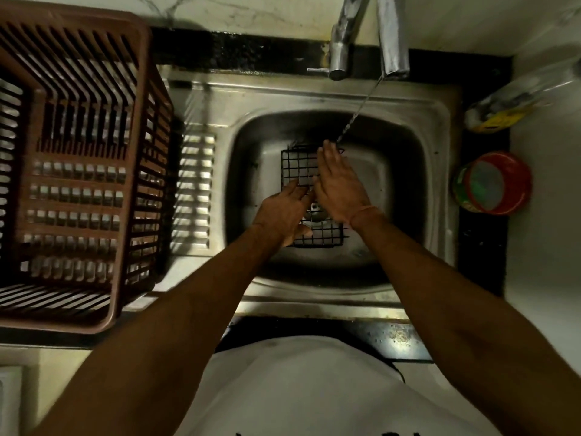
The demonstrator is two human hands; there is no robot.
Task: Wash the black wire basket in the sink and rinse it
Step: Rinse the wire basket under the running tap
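Black wire basket (pixel 300 166) stands inside the steel sink (pixel 434 127), over the drain, and your two hands are on it. Your left hand (pixel 284 212) has its grip clamped on the near left part of the basket: the fingers lie over the wires and the thumb comes around below. Your right hand (pixel 338 184) has its grip apart, the fingers straight and together, the palm laid flat against the basket's right side, fingertips pointing to the far wall of the sink. Both forearms reach forward and downward into the basin. A thin stream of water (pixel 361 105) falls from the tap (pixel 393 39) and lands just beside your right fingertips. On the desk at left stands a brown plastic crate (pixel 78 171).
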